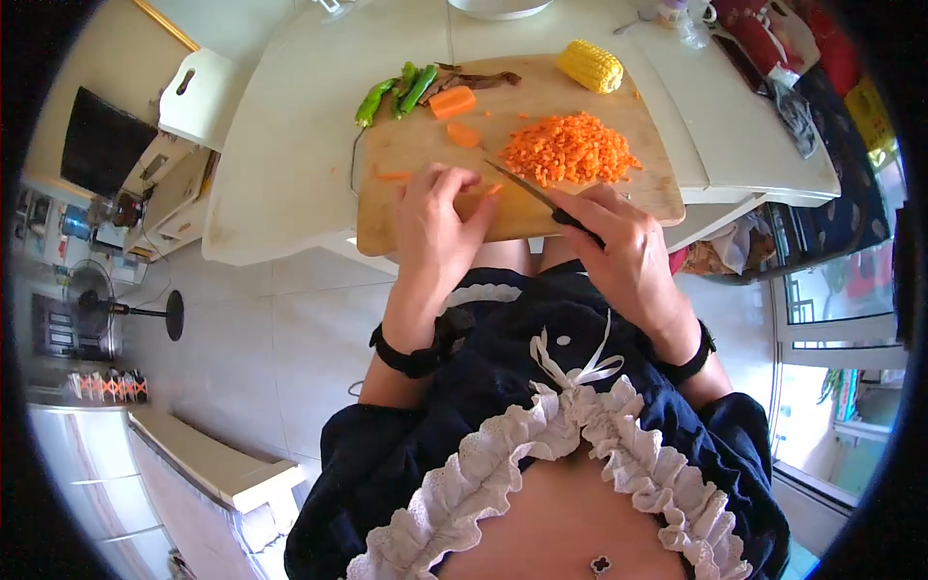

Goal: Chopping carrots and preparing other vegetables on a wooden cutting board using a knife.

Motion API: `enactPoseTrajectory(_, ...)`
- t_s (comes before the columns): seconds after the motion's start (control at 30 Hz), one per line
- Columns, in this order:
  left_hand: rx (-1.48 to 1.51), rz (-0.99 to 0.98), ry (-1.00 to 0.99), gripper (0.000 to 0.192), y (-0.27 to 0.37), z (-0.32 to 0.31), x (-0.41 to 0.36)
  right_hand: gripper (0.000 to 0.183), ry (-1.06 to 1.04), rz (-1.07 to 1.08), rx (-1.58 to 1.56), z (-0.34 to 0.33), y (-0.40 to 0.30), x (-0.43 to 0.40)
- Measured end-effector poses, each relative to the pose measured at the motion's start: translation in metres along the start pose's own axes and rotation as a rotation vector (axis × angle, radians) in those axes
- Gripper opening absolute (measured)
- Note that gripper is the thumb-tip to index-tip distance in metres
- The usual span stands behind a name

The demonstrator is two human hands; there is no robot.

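On a wooden cutting board [428, 152], my right hand [616, 232] is closed around the black handle of a kitchen knife [523, 183], its blade pointing up and left. My left hand [446, 217] is bent over the board's near left part, its fingertips at a small carrot piece [494, 189]; whether it grips it I cannot tell. A carrot strip [393, 176] lies just left of that hand. Beyond the knife is a heap of diced carrot [571, 148]. Farther back lie a carrot chunk [452, 103], a carrot slice [462, 134], green peppers [406, 90], dark brown strips [486, 80] and a corn piece [591, 67].
The board rests on a white table [290, 145], its near edge overhanging my lap. A white dish [500, 7] stands at the far side. A white chair back [194, 98] is at the far left, and bags [794, 109] are at the right edge.
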State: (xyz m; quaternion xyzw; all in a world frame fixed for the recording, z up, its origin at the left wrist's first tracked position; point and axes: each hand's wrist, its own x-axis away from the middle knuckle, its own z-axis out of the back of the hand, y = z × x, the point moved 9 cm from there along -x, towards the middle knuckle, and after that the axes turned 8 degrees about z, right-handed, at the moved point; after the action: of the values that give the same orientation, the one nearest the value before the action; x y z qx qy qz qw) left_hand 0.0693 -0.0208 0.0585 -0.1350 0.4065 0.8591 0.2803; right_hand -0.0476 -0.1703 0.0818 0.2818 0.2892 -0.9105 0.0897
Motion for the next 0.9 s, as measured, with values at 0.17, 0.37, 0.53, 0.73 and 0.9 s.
enactPoseTrajectory(0.17, -0.157, -0.043, 0.130, 0.013, 0.002, 0.003, 0.006, 0.037, -0.070, 0.010, 0.052, -0.011, -0.004, -0.007)
enactPoseTrajectory(0.37, -0.174, -0.052, 0.166, 0.013, 0.007, 0.001, 0.006, 0.037, -0.060, -0.015, 0.037, -0.014, 0.003, -0.006)
enactPoseTrajectory(0.53, -0.182, -0.060, 0.189, 0.013, 0.010, 0.003, 0.008, 0.036, -0.098, -0.053, 0.041, -0.021, 0.006, -0.010)
enactPoseTrajectory(0.73, -0.181, -0.074, 0.206, 0.013, 0.007, 0.003, 0.009, 0.033, -0.060, 0.022, 0.021, -0.022, 0.005, -0.013)
enactPoseTrajectory(0.9, -0.173, -0.073, 0.196, 0.013, 0.007, 0.002, 0.009, 0.034, -0.104, -0.017, 0.032, -0.026, 0.009, -0.013)
